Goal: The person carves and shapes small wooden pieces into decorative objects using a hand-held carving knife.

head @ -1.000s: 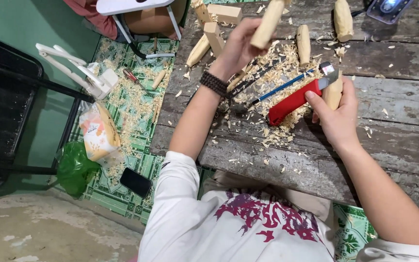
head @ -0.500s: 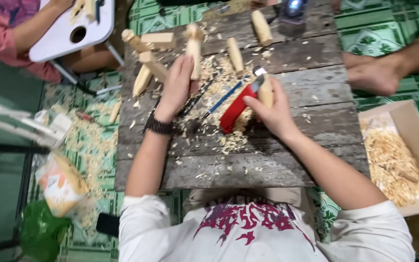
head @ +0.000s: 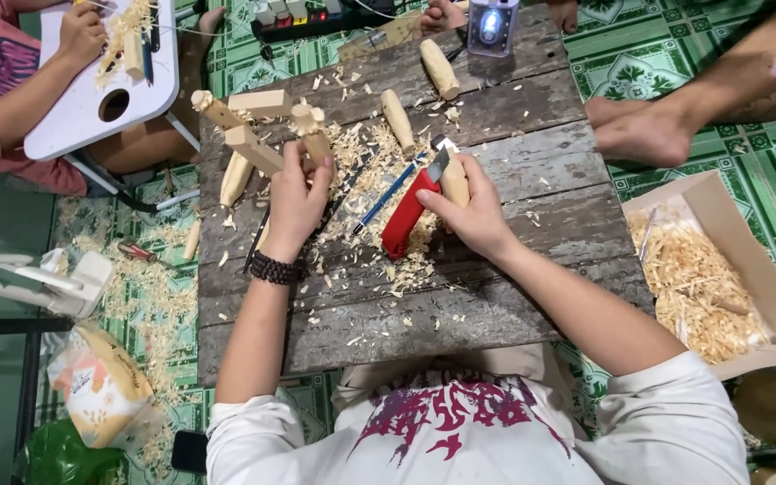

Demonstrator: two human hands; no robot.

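Observation:
My left hand (head: 296, 199) grips a pale carved wooden piece (head: 310, 128) upright over the weathered plank table (head: 496, 296). My right hand (head: 471, 211) holds a red-handled utility knife (head: 409, 211) together with a short rounded wooden piece (head: 454, 180); the blade points to the upper left. A blue pen (head: 390, 195) and wood shavings (head: 372, 171) lie between the two hands. Rounded wooden pegs (head: 397, 119) and squared wooden blocks (head: 258, 103) lie farther back on the table.
A cardboard box of shavings (head: 707, 269) stands at the right. Another person's foot (head: 644, 130) rests beside the table. At the top left a person in pink (head: 2, 81) works at a small white table (head: 92, 99). A lamp (head: 490, 25) stands at the far edge. Bags (head: 101, 386) lie at the left.
The view has shifted, so the table sits more central. My left hand has come down and nearer with its wooden piece. My right hand still holds the knife.

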